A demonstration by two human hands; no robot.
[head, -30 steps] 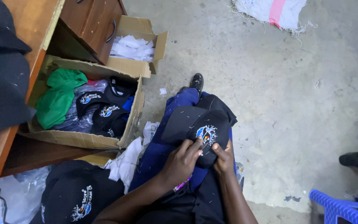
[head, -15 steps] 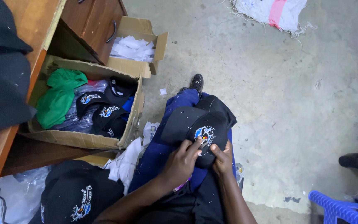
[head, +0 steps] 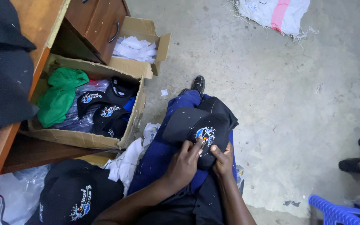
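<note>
A soft, light black cap [head: 201, 131] is gripped on the lap by both hands [head: 184, 164] [head: 223, 160], right of the cardboard box [head: 84, 139], best held by its crown.

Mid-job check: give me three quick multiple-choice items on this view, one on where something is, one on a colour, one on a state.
1. Where is the black cap being handled?
A. on the person's lap
B. in the drawer
C. on the blue chair

2. What colour is the cloth in the cardboard box?
A. red
B. green
C. yellow

3. The box is:
A. taped shut
B. open
C. overturned

Answers:
1. A, left hand and right hand press it on the blue-trousered legs.
2. B, plainly green.
3. B, flaps spread, caps visible inside.
</note>
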